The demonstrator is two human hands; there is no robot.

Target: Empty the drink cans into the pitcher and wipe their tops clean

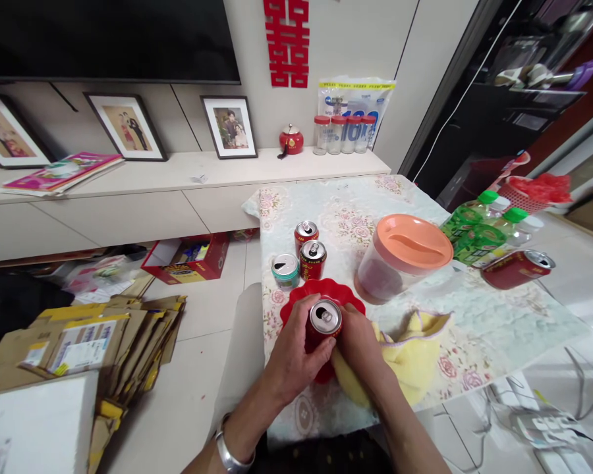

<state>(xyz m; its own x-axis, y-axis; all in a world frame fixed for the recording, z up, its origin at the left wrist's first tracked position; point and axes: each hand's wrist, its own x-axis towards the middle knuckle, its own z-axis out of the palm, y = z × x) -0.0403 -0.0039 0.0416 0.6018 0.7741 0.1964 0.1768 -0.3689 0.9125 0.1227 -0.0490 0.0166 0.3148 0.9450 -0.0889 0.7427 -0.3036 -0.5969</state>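
A dark red drink can (pixel 325 318), its top opened, stands upright between my hands over a red scalloped plate (pixel 346 289). My left hand (pixel 296 352) wraps around the can's left and near sides, thumb across the front. Pressed to its right side is my right hand (pixel 358 339), with curled fingers whose tips are hidden. A yellow cloth (pixel 415 359) lies bunched under and beside my right wrist. Just beyond the plate are two opened red cans, one nearer (pixel 313 260) and one farther (pixel 306 235), and a short teal can (pixel 285 270).
An orange-lidded clear canister (pixel 400 260) stands right of the plate. Green-capped bottles (pixel 479 227) and a large red can lying on its side (pixel 518 268) sit at the table's right. Flattened cardboard (pixel 143 336) and a red box (pixel 192 260) are on the floor at left.
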